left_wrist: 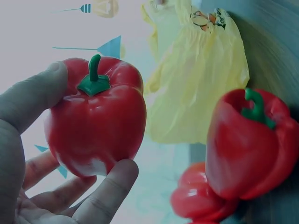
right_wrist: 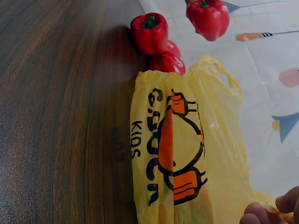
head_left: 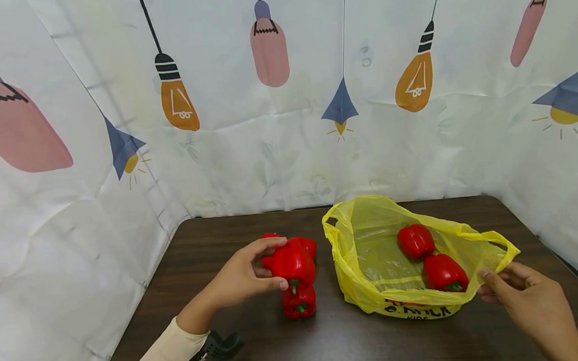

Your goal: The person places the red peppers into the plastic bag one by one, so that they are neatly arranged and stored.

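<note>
My left hand [head_left: 247, 275] grips a red bell pepper [left_wrist: 98, 121] with a green stem, thumb near the stem and fingers round its far side. In the left wrist view it is clear of the table, other red peppers [left_wrist: 254, 144] standing beyond it. From the head view, the held pepper partly covers that group, with one pepper [head_left: 299, 302] in front. My right hand [head_left: 538, 301] pinches the right edge of a yellow plastic bag [head_left: 369, 301] near its handle. The bag's mouth gapes open, and two red peppers [head_left: 445, 273] lie inside.
A dark wood-grain table [head_left: 258, 345] carries everything. Behind and beside it hangs a white sheet [head_left: 277, 148] printed with lamps and bulbs. A dark strap [head_left: 221, 347] is on the left wrist. The bag's printed front [right_wrist: 173, 149] faces the near side.
</note>
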Available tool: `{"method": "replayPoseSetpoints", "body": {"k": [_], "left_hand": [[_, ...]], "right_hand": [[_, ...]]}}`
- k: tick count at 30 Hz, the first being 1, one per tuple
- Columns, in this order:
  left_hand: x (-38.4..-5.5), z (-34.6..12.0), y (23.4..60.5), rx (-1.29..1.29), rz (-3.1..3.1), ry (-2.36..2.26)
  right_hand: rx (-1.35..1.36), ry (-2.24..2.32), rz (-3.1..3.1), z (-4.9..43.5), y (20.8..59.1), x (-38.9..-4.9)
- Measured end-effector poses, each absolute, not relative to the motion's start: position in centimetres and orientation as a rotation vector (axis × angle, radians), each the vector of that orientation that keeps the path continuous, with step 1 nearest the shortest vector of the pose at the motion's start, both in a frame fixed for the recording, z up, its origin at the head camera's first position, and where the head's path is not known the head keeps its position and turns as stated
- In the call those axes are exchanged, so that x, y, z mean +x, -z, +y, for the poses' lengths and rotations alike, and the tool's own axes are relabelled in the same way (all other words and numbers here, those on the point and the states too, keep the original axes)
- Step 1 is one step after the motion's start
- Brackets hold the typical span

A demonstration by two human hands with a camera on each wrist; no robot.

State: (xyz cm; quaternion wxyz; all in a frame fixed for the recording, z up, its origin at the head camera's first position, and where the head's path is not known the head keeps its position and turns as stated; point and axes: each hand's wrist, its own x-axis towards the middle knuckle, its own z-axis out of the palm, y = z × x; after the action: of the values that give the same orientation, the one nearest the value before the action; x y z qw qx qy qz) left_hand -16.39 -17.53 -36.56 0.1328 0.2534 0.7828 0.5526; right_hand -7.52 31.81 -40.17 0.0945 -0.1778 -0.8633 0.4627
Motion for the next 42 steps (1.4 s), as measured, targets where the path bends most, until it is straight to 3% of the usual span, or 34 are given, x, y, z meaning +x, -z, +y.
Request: {"method": "replayPoseSetpoints", "body": {"k": [42], "left_hand": [[-16.3,-8.2,35.2,1.006,2.235,-1.546]], "right_hand": [[-0.523,-1.399,-2.548,31.8,40.2,-7.6]]}}
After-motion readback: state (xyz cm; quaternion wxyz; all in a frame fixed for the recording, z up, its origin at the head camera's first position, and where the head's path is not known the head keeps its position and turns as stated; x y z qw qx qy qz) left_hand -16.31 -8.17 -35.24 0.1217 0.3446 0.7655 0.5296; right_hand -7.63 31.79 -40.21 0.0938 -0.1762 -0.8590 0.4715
